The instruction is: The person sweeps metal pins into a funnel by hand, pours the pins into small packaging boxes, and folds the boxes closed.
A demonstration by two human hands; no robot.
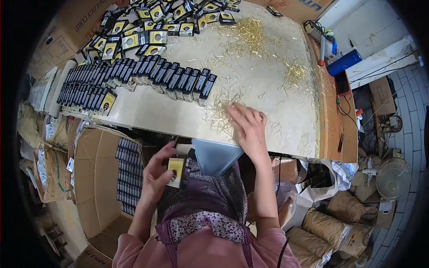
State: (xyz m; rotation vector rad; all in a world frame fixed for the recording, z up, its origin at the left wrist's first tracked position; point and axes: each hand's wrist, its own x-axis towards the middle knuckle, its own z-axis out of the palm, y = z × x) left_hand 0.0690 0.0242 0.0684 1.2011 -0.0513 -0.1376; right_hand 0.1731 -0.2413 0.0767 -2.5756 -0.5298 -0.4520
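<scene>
The left hand had its grip closed on a small yellow-labelled packet, thumb across its face, held in front of the apron, just below the near edge of the table. The right hand lay over the table by that edge, its fingers loosely bent and their tips among a loose heap of thin gold-coloured wire pieces; from where I stood, I could not tell whether that grip had pinched any of them. A pale blue, see-through tray-like piece jutted from the table edge between the two hands.

Left of the heap, dark-edged packets stood upright in long curving rows, close against one another. Behind the rows, more packets with yellow labels lay in a jumbled pile. More gold wire was scattered across the far side, thickest in one mound.

Below the table on the left, an open cardboard box held dark packets stacked in neat columns. "LITON" was printed on a flap at the bottom, and "CORP" could be read on a carton behind the pile.
</scene>
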